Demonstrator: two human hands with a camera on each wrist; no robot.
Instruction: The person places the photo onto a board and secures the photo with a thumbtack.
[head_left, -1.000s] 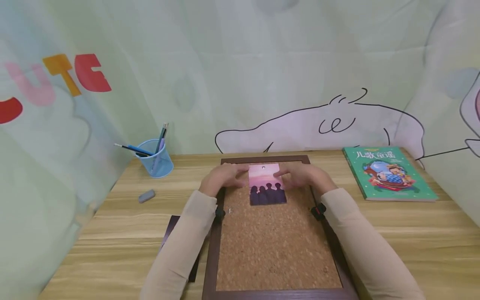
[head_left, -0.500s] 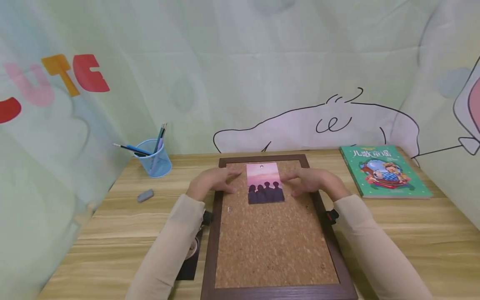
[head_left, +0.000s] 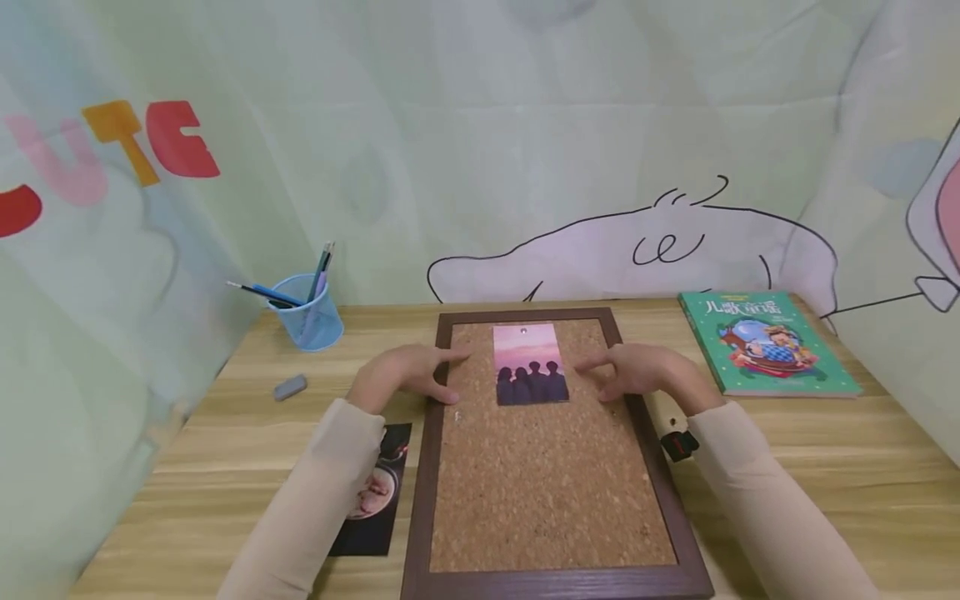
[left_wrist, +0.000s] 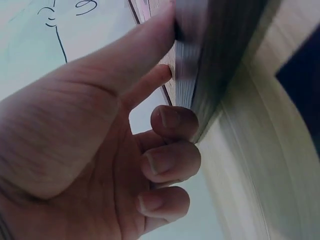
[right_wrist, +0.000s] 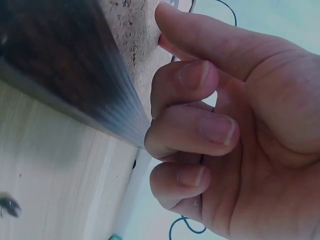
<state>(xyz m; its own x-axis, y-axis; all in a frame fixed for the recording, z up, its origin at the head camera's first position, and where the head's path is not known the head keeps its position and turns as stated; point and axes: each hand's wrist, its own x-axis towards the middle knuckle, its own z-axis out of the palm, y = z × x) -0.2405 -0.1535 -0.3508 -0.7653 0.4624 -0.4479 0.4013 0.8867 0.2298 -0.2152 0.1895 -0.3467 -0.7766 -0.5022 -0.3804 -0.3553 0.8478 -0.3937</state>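
Observation:
A pink-and-purple photo card (head_left: 530,365) with dark silhouettes hangs by a pin near the top of a cork board (head_left: 551,492) with a dark brown frame. To the card's left is my left hand (head_left: 405,371), its thumb and index finger reaching over the frame's left side, apart from the card. In the left wrist view the other fingers of my left hand (left_wrist: 100,130) curl loosely beside the frame (left_wrist: 192,70). My right hand (head_left: 637,371) mirrors it on the right, index finger pointing at the card. Loosely bent fingers of my right hand (right_wrist: 215,110) hold nothing.
A dark photo card (head_left: 375,500) lies left of the board, partly under the left sleeve. Further left are a grey eraser (head_left: 290,387) and a blue mesh pencil cup (head_left: 318,323). A green book (head_left: 768,346) lies at the back right.
Both hands have drawn outward from the pinned card, left hand to the left and right hand to the right. The card stays on the cork; more of the dark photo card shows.

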